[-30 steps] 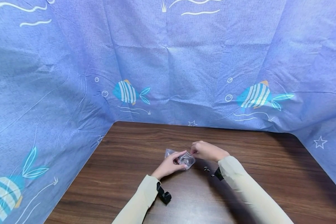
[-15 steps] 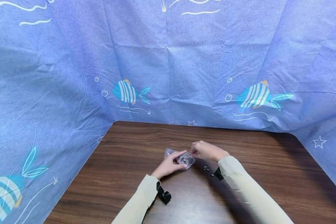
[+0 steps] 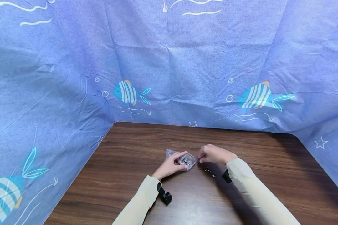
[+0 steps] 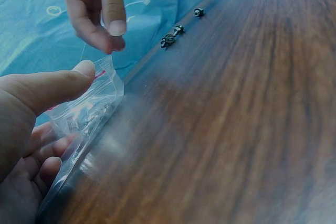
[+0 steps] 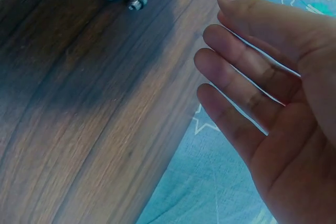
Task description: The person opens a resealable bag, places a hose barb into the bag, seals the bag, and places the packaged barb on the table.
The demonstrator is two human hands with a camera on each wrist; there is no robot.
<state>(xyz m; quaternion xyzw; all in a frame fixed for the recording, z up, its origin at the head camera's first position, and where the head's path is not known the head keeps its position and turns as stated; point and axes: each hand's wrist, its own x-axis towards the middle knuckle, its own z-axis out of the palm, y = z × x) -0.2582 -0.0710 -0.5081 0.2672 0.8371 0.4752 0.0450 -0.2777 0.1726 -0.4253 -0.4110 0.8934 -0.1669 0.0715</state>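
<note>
At the left, a clear zip bag is grasped between the thumb and fingers of the left hand, its mouth turned toward the right hand. Inside the bag, small metal pieces are seen. Farther right, the right hand is held just beside the mouth, apart from it, its fingers relaxed and nothing seen in them. On the table below that hand, toward the wearer, a few loose metal pieces are left.

The bagged pieces could be spilled if the mouth is tipped down or the left hand's grasp is slackened; the loose ones could be scattered if they are brushed by the right hand or its cuff.

Compared with half a second ago, the right hand has been drawn rightward from the bag's rim; the left hand, bag and loose pieces appear unmoved.
</note>
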